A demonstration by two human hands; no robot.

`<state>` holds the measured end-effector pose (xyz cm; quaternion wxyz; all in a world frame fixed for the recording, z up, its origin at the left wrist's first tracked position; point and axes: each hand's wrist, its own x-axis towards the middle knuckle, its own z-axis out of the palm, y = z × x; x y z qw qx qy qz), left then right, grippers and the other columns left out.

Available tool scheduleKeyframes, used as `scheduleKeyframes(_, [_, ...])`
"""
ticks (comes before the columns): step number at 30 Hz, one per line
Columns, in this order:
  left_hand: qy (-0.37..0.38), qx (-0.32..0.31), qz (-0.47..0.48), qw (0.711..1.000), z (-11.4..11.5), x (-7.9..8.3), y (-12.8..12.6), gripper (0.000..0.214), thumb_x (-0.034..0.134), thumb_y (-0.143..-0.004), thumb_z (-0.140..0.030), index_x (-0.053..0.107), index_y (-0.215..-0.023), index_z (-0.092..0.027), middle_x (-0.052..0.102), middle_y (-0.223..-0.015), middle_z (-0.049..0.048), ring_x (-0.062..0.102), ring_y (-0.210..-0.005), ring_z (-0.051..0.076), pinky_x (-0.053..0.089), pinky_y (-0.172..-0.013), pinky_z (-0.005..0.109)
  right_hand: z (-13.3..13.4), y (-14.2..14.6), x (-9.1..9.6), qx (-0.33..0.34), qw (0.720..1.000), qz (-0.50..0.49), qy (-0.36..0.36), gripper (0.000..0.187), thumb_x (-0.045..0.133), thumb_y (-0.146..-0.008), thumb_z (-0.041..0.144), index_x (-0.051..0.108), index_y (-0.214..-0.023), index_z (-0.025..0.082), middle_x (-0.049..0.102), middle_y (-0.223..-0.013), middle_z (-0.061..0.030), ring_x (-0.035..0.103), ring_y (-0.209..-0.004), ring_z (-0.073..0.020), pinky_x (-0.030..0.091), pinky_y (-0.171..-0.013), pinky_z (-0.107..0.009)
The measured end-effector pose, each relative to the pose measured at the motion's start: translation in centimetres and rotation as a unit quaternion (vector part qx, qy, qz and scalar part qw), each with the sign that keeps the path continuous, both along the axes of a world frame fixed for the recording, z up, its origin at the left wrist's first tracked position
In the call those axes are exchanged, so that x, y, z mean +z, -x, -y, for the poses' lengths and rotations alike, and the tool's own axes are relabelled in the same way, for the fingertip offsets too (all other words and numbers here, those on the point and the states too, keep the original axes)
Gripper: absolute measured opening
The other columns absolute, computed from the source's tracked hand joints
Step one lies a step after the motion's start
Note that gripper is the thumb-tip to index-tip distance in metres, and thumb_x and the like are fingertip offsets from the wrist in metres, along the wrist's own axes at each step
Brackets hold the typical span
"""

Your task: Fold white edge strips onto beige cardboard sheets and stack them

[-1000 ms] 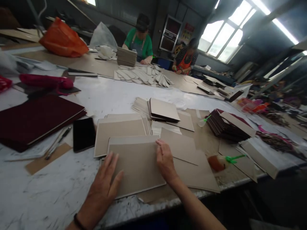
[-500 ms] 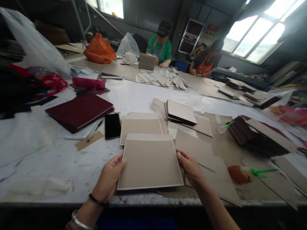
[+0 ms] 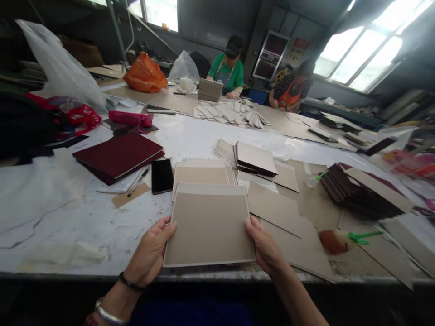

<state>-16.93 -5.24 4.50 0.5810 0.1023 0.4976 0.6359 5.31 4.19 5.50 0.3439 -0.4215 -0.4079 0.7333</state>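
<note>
A beige cardboard panel [image 3: 210,228] with a pale strip along its far edge is held at the table's front, its near edge toward me. My left hand [image 3: 154,244] grips its left edge, thumb on top and fingers underneath. On the opposite edge, my right hand [image 3: 263,242] pinches the board in the same way. Just beyond lies a stack of similar panels [image 3: 201,174], partly covered by the held one. Loose grey-beige boards [image 3: 275,208] lie to the right of it.
Left are a black phone [image 3: 162,176], a pen [image 3: 138,180] and maroon folders [image 3: 117,156]. A bottle with a green nozzle [image 3: 335,241] lies right, near a stack of dark-edged boards [image 3: 360,190]. Two people work at the far table, behind a pile of pale pieces [image 3: 231,112].
My right hand has shifted from lightly touching the panel's right edge to a firmer grip with the thumb on top. The panel has risen slightly toward me; the view has shifted a little.
</note>
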Motion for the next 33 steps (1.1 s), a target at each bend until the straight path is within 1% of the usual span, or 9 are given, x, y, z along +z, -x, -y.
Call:
scheduleKeyframes(2, [0.012, -0.019, 0.0, 1.0, 0.2, -0.1, 0.2, 0.037, 0.062, -0.071, -0.015, 0.052, -0.106, -0.016, 0.065, -0.093, 0.0075, 0.062, -0.085, 0.02, 0.054, -0.066, 0.025, 0.4, 0.1, -0.1, -0.005, 0.999, 0.014, -0.028, 0.037, 0.059, -0.074, 0.039, 0.054, -0.106, 0.02, 0.064, -0.103, -0.0051, 0.058, -0.094, -0.0212, 0.046, -0.082, -0.035])
scheduleKeyframes(4, [0.019, -0.02, -0.004, 1.0, 0.4, -0.2, 0.3, 0.034, 0.061, -0.072, -0.014, 0.053, -0.105, -0.015, 0.066, -0.093, 0.0077, 0.062, -0.084, 0.02, 0.054, -0.066, 0.025, 0.7, 0.2, -0.4, -0.009, 0.999, 0.025, -0.043, 0.037, 0.059, -0.074, 0.039, 0.053, -0.105, 0.02, 0.065, -0.1, -0.0051, 0.059, -0.093, -0.0216, 0.047, -0.079, -0.035])
scheduleKeyframes(8, [0.03, -0.002, -0.012, 0.999, 0.7, -0.2, 0.0, 0.034, 0.061, -0.07, -0.013, 0.054, -0.103, -0.014, 0.066, -0.089, 0.007, 0.063, -0.081, 0.02, 0.054, -0.065, 0.026, 1.1, 0.2, -0.9, -0.005, 0.998, 0.033, -0.057, 0.036, 0.058, -0.074, 0.04, 0.053, -0.103, 0.019, 0.067, -0.092, -0.0052, 0.06, -0.088, -0.0222, 0.048, -0.074, -0.035])
scheduleKeyframes(12, [0.022, 0.009, -0.018, 1.0, 0.8, -0.4, -0.4, 0.033, 0.062, -0.069, -0.015, 0.056, -0.101, -0.014, 0.067, -0.087, 0.0058, 0.063, -0.08, 0.019, 0.054, -0.065, 0.026, 1.2, 0.0, -0.8, -0.008, 0.997, 0.04, -0.067, 0.034, 0.059, -0.073, 0.04, 0.053, -0.099, 0.019, 0.067, -0.089, -0.0048, 0.061, -0.084, -0.0209, 0.049, -0.072, -0.033])
scheduleKeyframes(17, [0.007, 0.02, -0.027, 0.999, 0.9, -0.7, -0.7, 0.032, 0.066, -0.066, -0.019, 0.056, -0.096, -0.014, 0.067, -0.084, 0.0055, 0.062, -0.08, 0.02, 0.053, -0.067, 0.027, 1.2, -0.2, -0.8, -0.014, 0.997, 0.04, -0.059, 0.036, 0.061, -0.07, 0.041, 0.053, -0.098, 0.019, 0.067, -0.094, -0.0049, 0.06, -0.089, -0.0213, 0.048, -0.073, -0.032])
scheduleKeyframes(23, [-0.004, 0.029, -0.032, 0.999, 0.6, -0.6, -1.2, 0.033, 0.067, -0.064, -0.023, 0.055, -0.093, -0.013, 0.067, -0.079, 0.005, 0.062, -0.081, 0.021, 0.053, -0.067, 0.028, 0.8, -0.4, -1.4, -0.021, 0.998, 0.042, -0.037, 0.039, 0.063, -0.069, 0.041, 0.053, -0.1, 0.019, 0.066, -0.096, -0.005, 0.06, -0.089, -0.0212, 0.048, -0.075, -0.033])
scheduleKeyframes(27, [-0.006, 0.028, -0.026, 0.999, 0.4, -0.5, -1.4, 0.037, 0.068, -0.065, -0.025, 0.054, -0.097, -0.013, 0.067, -0.079, 0.0047, 0.062, -0.081, 0.021, 0.053, -0.068, 0.03, 0.6, -0.2, -1.6, -0.024, 0.999, 0.035, -0.025, 0.04, 0.063, -0.069, 0.04, 0.052, -0.103, 0.02, 0.066, -0.098, -0.0046, 0.06, -0.09, -0.021, 0.047, -0.077, -0.034])
scheduleKeyframes(33, [0.026, 0.013, 0.006, 1.0, 0.2, -0.8, -1.4, 0.039, 0.067, -0.066, -0.024, 0.052, -0.101, -0.013, 0.067, -0.083, 0.006, 0.062, -0.082, 0.021, 0.053, -0.068, 0.03, 0.5, -0.3, -1.9, -0.013, 0.999, 0.049, 0.008, 0.04, 0.061, -0.071, 0.042, 0.053, -0.103, 0.02, 0.067, -0.094, -0.0055, 0.06, -0.091, -0.0225, 0.047, -0.077, -0.035])
